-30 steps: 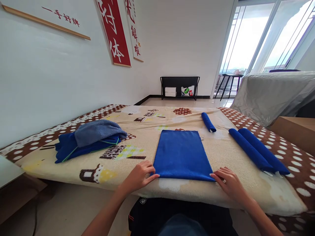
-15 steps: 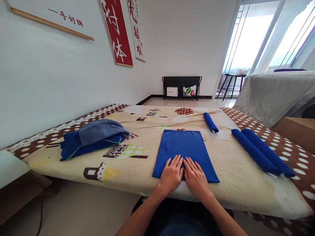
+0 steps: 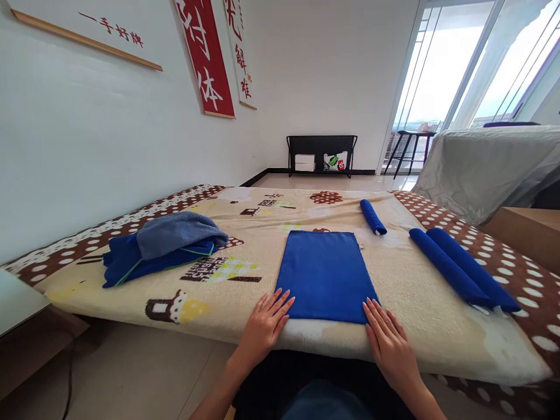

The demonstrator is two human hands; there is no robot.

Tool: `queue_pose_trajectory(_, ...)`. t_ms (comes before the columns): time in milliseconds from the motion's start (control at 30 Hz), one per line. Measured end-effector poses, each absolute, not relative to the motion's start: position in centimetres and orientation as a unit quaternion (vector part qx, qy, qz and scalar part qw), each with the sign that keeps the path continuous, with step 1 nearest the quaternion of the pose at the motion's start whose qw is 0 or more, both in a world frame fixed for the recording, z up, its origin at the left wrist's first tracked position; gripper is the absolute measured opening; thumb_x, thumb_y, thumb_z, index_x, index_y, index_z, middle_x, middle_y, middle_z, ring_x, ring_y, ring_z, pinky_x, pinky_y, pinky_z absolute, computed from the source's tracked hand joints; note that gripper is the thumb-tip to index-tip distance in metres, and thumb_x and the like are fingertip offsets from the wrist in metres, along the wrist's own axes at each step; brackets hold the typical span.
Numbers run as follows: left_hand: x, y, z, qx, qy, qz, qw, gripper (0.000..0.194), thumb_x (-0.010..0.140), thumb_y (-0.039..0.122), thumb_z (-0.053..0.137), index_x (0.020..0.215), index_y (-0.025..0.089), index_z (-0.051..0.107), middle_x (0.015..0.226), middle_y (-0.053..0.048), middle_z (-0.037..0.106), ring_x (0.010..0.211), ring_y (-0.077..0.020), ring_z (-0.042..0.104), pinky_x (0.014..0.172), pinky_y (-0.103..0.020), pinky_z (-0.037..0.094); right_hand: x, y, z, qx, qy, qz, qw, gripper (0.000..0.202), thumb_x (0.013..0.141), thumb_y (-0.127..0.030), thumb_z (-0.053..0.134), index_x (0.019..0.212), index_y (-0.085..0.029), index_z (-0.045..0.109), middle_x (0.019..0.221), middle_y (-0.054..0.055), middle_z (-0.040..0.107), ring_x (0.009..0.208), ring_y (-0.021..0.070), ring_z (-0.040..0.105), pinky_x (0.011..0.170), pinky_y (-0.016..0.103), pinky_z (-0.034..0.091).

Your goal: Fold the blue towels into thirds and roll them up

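Observation:
A flat blue cloth (image 3: 326, 271) lies on the bed in front of me, its near edge close to the bed's front edge. My left hand (image 3: 268, 321) rests on its near left corner, fingers stretched out flat. On the near right corner lies my right hand (image 3: 389, 338), also open, with its fingertips over the cloth's edge. To the right are two rolled blue cloths (image 3: 450, 268) side by side. Another rolled blue cloth (image 3: 373, 217) sits further back.
A pile of blue cloths (image 3: 126, 259) with a grey-blue cloth (image 3: 179, 234) on top lies at left. The patterned blanket (image 3: 245, 291) covers the bed. Beyond stand a black rack (image 3: 322, 146), a stool (image 3: 413, 146) and covered furniture (image 3: 490, 169).
My hands have slid apart from the middle of the cloth's near part to its two near corners. The near corners have drawn slightly inward. My view has shifted a little.

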State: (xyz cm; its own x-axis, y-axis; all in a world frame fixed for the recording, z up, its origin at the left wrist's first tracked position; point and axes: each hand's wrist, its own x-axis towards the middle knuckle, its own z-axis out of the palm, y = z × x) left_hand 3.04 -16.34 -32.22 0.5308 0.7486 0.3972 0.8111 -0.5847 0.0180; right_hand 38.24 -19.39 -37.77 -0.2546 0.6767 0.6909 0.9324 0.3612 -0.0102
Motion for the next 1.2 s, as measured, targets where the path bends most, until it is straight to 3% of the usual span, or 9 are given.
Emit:
queue_pose_trajectory(133,0.8,-16.3,-32.5,-0.888,-0.403,-0.212,0.065,0.045,0.099,0.02,0.041,0.142,0.03,0.047,0.141,-0.003,0.055,0.136,-0.0213,0.046,0.109,-0.045,0.04,39.6,-20.3,-38.1,-0.515,-0.76,-0.202,0.341,0.055,0.096,-0.029,0.046,0.15,-0.024,0.035,0.141,0.004,0.054,0.13,0.0247,0.051,0.109,0.046,0.037)
queue_pose_trajectory(267,1.7,-16.7,-32.1,-0.862,-0.418,-0.273,0.083,0.035,0.094,0.018,0.045,0.121,0.026,0.066,0.124,-0.005,0.068,0.128,-0.0256,0.054,0.105,-0.048,0.043,38.6,-20.1,-37.0,-0.526,-0.728,-0.214,0.383,0.04,0.093,-0.024,0.053,0.133,-0.025,0.056,0.131,0.004,0.062,0.125,0.0258,0.055,0.109,0.048,0.037)
queue_pose_trajectory(333,3.5,-16.6,-31.6,-0.849,-0.423,-0.305,0.083,0.031,0.093,0.016,0.046,0.113,0.024,0.069,0.119,-0.005,0.071,0.127,-0.0253,0.055,0.104,-0.046,0.044,36.9,-19.5,-36.0,-0.522,-0.728,-0.206,0.394,0.037,0.093,-0.022,0.053,0.13,-0.023,0.058,0.133,0.005,0.06,0.127,0.025,0.054,0.107,0.046,0.039)
queue_pose_trajectory(467,8.3,-15.7,-30.5,-0.858,-0.408,-0.309,0.045,0.036,0.093,0.016,0.044,0.122,0.023,0.064,0.13,-0.005,0.065,0.13,-0.0222,0.053,0.103,-0.042,0.046,32.4,-18.0,-34.1,-0.491,-0.769,-0.161,0.376,0.039,0.095,-0.02,0.049,0.133,-0.02,0.056,0.138,0.006,0.056,0.13,0.0235,0.051,0.104,0.041,0.042)
queue_pose_trajectory(667,13.0,-14.5,-30.3,-0.865,-0.438,-0.246,0.006,0.042,0.097,0.025,0.042,0.136,0.018,0.053,0.144,-0.008,0.052,0.137,-0.0215,0.043,0.111,-0.043,0.04,28.9,-16.9,-34.2,-0.484,-0.77,-0.128,0.395,0.032,0.096,-0.015,0.043,0.116,-0.021,0.067,0.119,0.005,0.069,0.114,0.0212,0.064,0.103,0.041,0.042)
queue_pose_trajectory(833,11.4,-14.8,-31.5,-0.844,-0.485,-0.224,0.044,0.048,0.099,0.036,0.041,0.144,0.021,0.044,0.151,-0.01,0.043,0.141,-0.024,0.038,0.114,-0.047,0.035,32.1,-17.0,-36.0,-0.502,-0.75,-0.174,0.394,0.034,0.094,-0.017,0.048,0.123,-0.02,0.064,0.126,0.006,0.065,0.118,0.0228,0.061,0.102,0.042,0.042)
queue_pose_trajectory(1200,7.6,-15.5,-32.2,-0.843,-0.49,-0.194,0.103,0.05,0.1,0.027,0.037,0.15,0.028,0.034,0.155,-0.001,0.036,0.142,-0.0209,0.035,0.115,-0.045,0.031,36.8,-17.5,-38.2,-0.514,-0.723,-0.247,0.39,0.043,0.092,-0.022,0.053,0.135,-0.021,0.055,0.131,0.004,0.062,0.119,0.0226,0.06,0.105,0.04,0.041)
